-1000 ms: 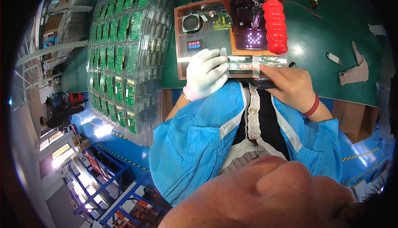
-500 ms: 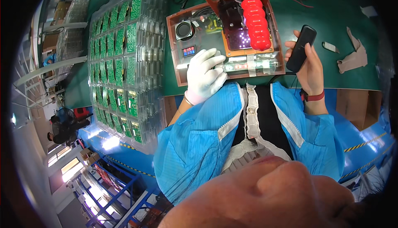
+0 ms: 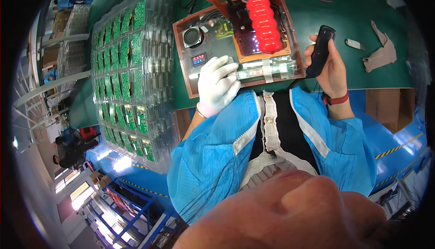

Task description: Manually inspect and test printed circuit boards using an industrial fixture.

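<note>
My left hand [image 3: 218,85], in a white glove, rests over the front left edge of a test fixture box [image 3: 180,61] with brown sides and a clear top. Its fingers lie stretched out and slightly bent, gripping nothing visible. Bare, with a red band at the wrist, my right hand [image 3: 336,77] is closed round a slim black handheld device [image 3: 321,52], held tilted just right of the box. Which device it is, I cannot tell. A lever press with a ribbed red handle [image 3: 265,24] stands over the box. Small lights show beneath the press.
Tall stacked clear trays of green circuit boards [image 3: 124,54] stand left. On the box are a round speaker [image 3: 193,36] and a small digital display [image 3: 198,59]. A small light-coloured piece [image 3: 354,44] and a beige cloth strip [image 3: 381,55] lie right on the green table [image 3: 344,4].
The whole view has shifted slightly, so the bench appears further left. The black device has turned a little in my right hand, showing more of its edge. The display reading differs.
</note>
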{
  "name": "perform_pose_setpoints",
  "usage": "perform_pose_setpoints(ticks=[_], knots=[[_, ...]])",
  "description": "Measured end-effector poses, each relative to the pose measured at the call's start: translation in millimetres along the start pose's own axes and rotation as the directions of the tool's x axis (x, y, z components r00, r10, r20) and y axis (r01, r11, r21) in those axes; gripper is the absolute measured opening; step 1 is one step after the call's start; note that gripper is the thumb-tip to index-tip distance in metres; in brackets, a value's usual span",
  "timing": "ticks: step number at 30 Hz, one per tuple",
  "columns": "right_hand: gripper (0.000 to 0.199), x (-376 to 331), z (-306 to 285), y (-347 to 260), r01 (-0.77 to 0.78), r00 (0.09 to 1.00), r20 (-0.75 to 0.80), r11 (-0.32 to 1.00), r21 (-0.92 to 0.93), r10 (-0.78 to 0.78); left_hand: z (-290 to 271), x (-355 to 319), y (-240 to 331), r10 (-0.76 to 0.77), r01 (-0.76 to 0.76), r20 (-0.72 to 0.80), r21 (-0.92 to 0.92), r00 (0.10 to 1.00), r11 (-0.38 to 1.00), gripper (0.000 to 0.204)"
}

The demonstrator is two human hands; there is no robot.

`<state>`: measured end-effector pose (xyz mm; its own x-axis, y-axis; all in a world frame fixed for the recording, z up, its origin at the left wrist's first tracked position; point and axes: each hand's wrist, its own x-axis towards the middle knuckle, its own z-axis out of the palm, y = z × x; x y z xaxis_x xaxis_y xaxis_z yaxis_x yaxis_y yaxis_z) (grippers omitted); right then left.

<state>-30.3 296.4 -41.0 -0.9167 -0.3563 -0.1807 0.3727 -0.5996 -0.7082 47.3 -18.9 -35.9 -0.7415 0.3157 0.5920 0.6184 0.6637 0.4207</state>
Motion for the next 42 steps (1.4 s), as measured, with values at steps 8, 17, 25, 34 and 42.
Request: perform_pose_setpoints(ticks=[8,17,25,34,42], knots=[[0.051,0.0,-1.8,-0.6,0.005,1.0,0.005,1.0,-0.007,-0.005,-0.7,-9.9,-0.6,-0.212,0.17,-0.165,-0.238,0.963,0.956,0.013],[0.05,5.2,3.7,1.1,0.065,0.998,0.008,0.998,-0.028,-0.064,0.5,-0.1,2.4,-0.127,0.08,-0.233,-0.203,0.964,0.976,0.01],[0.052,6.1,-2.8,-0.5,0.086,0.996,0.034,0.996,0.015,-0.086,-0.1,2.1,2.7,-0.095,0.056,-0.218,-0.179,0.971,0.982,0.01],[0.048,5.7,6.5,2.4,0.126,0.992,0.015,0.991,-0.052,-0.126,-1.2,3.0,-1.6,-0.072,0.033,-0.208,-0.186,0.975,0.982,0.012],[0.047,6.0,15.7,-0.5,0.11,0.993,-0.026,0.989,-0.094,-0.112,-4.6,-4.7,4.5,-0.115,0.082,-0.18,-0.181,0.977,0.98,0.012]])
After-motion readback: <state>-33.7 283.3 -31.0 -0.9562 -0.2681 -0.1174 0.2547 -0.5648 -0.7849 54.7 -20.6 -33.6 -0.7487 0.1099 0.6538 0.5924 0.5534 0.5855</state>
